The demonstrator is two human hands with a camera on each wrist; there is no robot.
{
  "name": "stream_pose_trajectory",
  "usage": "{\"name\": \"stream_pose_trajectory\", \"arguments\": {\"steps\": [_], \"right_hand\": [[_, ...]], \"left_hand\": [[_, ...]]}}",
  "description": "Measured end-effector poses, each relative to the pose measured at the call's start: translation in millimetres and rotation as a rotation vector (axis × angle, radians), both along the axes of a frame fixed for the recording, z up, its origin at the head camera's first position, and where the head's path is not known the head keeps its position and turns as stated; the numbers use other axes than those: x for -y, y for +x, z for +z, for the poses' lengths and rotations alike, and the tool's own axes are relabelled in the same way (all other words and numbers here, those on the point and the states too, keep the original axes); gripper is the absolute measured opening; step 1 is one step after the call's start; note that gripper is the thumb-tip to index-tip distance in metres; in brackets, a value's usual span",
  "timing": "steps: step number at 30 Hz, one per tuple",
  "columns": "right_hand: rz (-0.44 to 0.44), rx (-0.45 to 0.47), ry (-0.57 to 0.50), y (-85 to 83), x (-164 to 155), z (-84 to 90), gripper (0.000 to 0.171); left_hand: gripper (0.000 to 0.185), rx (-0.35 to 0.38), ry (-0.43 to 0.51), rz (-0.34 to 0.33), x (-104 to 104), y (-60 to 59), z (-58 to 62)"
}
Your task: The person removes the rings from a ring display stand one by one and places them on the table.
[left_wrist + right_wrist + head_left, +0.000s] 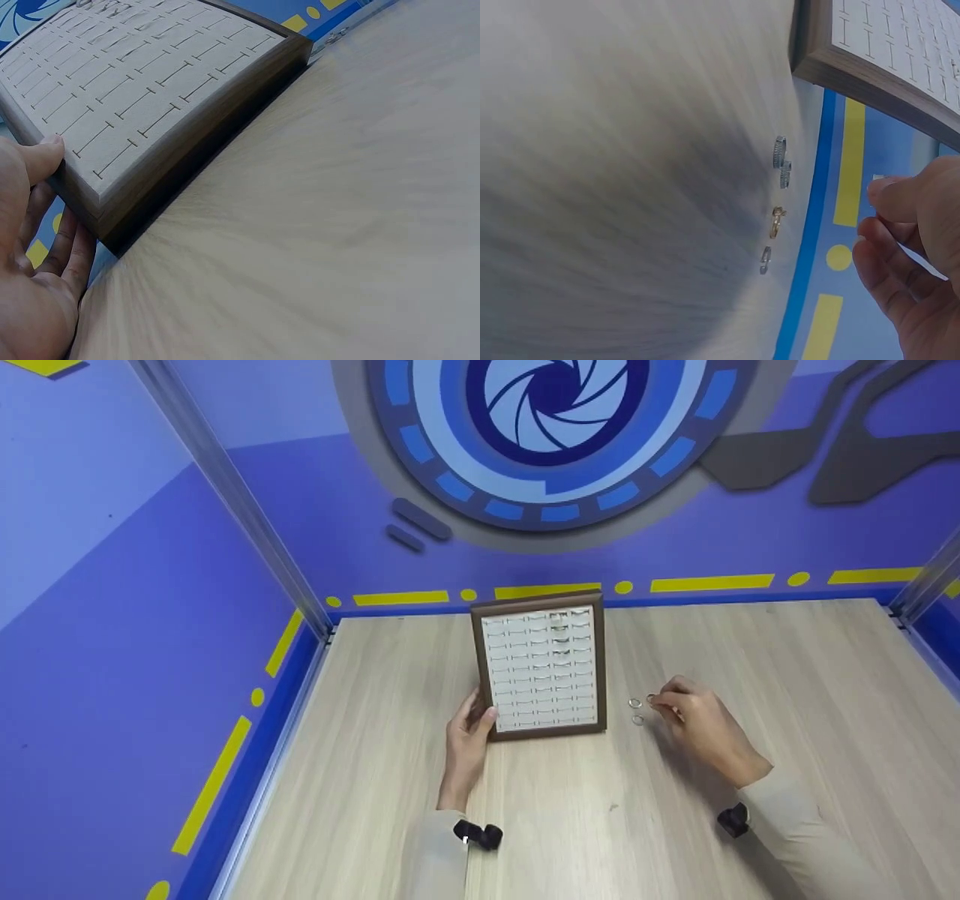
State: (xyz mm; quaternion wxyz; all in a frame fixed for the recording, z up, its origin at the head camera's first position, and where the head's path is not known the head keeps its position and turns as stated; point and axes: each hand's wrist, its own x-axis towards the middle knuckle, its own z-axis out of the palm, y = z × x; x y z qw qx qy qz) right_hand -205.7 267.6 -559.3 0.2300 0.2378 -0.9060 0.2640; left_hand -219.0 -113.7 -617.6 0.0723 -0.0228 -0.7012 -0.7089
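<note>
A brown wooden-framed ring display board (pixel 544 690) stands tilted up on the table, its white face lined with rows of slits. Several rings (pixel 560 628) sit in one column near its top. My left hand (pixel 466 742) grips the lower left corner, thumb (pixel 46 156) on the front edge and fingers (pixel 64 247) behind. To the right of the board, my right hand (pixel 701 727) pinches a small ring (pixel 651 699) at its fingertips, mostly hidden by them in the right wrist view. Loose on the table beside it are silver rings (pixel 779 152) and a gold ring (pixel 775 223).
The pale wooden table (pixel 375 750) runs back to a blue and purple wall (pixel 300 517) with yellow marks. A metal post (pixel 232 495) rises at the table's back left corner. Both forearms wear black wrist devices (pixel 733 820).
</note>
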Motion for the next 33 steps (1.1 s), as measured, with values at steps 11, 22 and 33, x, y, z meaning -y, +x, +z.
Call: {"name": "stream_pose_trajectory", "arguments": {"steps": [11, 22, 33], "right_hand": [[-0.020, 0.068, 0.030, 2.8, -4.8, -12.9, 0.014], [-0.022, 0.095, 0.055, 5.3, -8.2, -23.3, 0.014], [-0.038, 0.141, 0.082, 2.3, -9.2, -23.9, 0.014]], "left_hand": [[0.062, 0.001, 0.000, -0.007, 0.8, 0.9, -1.8], [0.059, -0.005, -0.002, 0.008, 0.5, 3.9, -2.6], [0.060, 0.003, -0.022, 0.006, -0.3, 0.5, 2.1]]}}
